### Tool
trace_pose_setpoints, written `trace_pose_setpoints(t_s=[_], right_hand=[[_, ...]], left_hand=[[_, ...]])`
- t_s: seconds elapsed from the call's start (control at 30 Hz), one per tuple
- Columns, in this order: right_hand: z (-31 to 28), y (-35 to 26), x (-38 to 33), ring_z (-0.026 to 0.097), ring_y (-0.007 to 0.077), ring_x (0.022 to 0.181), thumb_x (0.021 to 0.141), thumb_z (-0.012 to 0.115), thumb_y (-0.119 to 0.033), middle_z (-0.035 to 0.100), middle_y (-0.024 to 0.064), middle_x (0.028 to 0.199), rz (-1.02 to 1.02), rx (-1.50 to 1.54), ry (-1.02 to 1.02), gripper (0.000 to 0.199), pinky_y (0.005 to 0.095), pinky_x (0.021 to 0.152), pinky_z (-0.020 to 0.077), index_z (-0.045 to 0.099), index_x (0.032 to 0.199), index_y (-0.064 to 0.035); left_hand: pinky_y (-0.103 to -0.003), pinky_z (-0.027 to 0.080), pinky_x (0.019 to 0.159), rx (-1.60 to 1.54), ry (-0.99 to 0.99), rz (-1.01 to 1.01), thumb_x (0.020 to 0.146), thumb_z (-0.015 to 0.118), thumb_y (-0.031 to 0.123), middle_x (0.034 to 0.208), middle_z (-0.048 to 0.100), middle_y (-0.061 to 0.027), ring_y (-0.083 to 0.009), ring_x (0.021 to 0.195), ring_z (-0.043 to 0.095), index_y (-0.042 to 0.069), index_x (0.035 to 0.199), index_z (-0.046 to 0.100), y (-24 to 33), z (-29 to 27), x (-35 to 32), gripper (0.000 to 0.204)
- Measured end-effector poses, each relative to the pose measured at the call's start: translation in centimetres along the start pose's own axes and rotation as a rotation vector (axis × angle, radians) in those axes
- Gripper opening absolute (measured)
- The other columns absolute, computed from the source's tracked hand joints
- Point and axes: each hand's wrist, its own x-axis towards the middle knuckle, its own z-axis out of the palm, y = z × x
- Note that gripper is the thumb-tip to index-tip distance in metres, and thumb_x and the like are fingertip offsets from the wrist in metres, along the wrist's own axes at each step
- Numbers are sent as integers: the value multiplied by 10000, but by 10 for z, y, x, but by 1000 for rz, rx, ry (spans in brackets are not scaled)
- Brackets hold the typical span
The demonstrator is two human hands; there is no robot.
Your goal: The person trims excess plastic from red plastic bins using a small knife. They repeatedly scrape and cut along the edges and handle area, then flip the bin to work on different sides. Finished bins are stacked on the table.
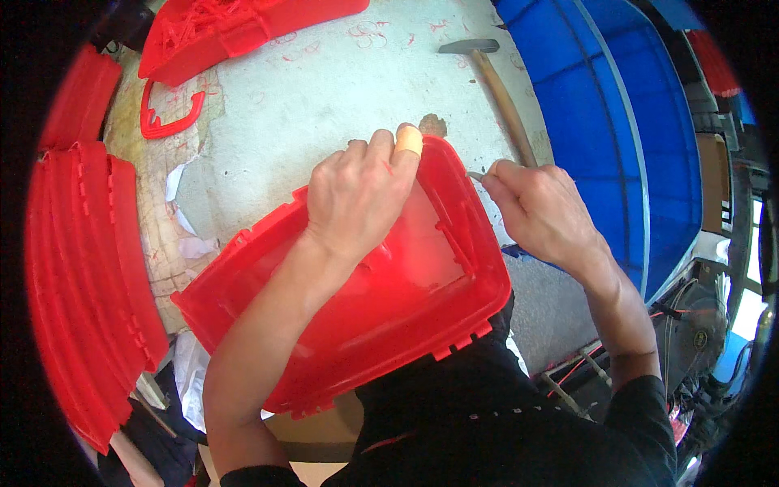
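A red plastic box shell (365,316) leans tilted on the near edge of the worktable, against my black shirt. My left hand (361,191) is closed over its far rim, and yellow tape wraps one finger. Just outside the shell's right rim, my right hand (542,209) pinches a small thin tool (476,175). Only the tool's short grey tip shows; its kind is hidden in my fist. The tip points at the rim, close to it; whether they touch I cannot tell. Beyond my right hand lies a hammer (501,97) with a wooden handle.
At the far left stands a red bin (243,40) with red plastic scraps, a loose red handle (172,127) before it. Stacked red shells (89,276) line the left side. Blue crates (600,122) bound the right. Another person's arm (134,461) shows at lower left.
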Motion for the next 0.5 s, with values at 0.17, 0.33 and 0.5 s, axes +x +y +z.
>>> trace_pose_setpoints(t_s=[0.17,0.33,0.5], right_hand=[[1,-1,-9,676,381,627,972,585,-177,652,219,659,-11,-37,29,211,461,591,538,689,879,-19],[3,-3,-22,673,371,610,968,584,-160,654,215,662,40,-51,8,206,442,567,527,685,876,-6],[3,-6,-33,671,386,593,963,593,-192,641,221,629,35,-98,37,235,469,560,532,658,830,-8]], left_hand=[[-296,537,516,-19,-26,-48,844,710,215,771,613,-52,-176,636,660,63,1080,667,2,0,0,284],[-307,547,526,-23,-41,-48,851,703,215,790,627,-56,-180,650,670,66,1092,660,3,-1,-1,287],[-278,545,512,-13,-4,-12,810,665,103,765,611,-40,-151,629,657,47,1126,634,3,-1,0,322]])
